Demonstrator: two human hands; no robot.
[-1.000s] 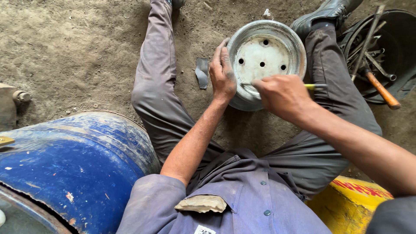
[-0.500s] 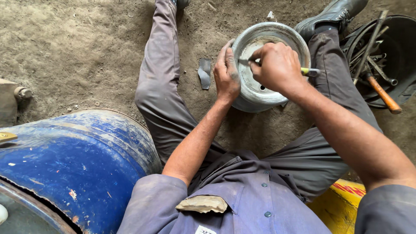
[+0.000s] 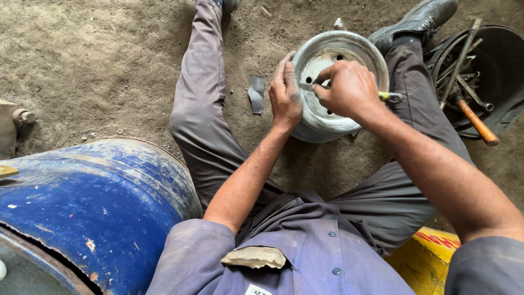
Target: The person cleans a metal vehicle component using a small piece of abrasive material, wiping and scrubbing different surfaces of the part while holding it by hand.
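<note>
A grey steel wheel rim [image 3: 327, 123] stands tilted on the dirt between my spread legs. My left hand [image 3: 285, 93] grips its left edge. Over the rim's dish, my right hand [image 3: 347, 88] is closed around a thin tool with a yellow-green handle [image 3: 391, 96]. The tool's metal tip [image 3: 305, 86] pokes out to the left, close to my left thumb. Bolt holes show in the rim's face behind my fingers.
A blue dented drum [image 3: 93, 207] fills the lower left. A black tyre [image 3: 494, 71] at the upper right holds several long tools, one with an orange handle [image 3: 476, 121]. A yellow object [image 3: 431, 257] lies by my right thigh. A dark rubber scrap [image 3: 255, 93] lies on the dirt.
My right hand with the tool has risen from the rim's lower edge to its middle. My left hand has stayed on the rim's left edge.
</note>
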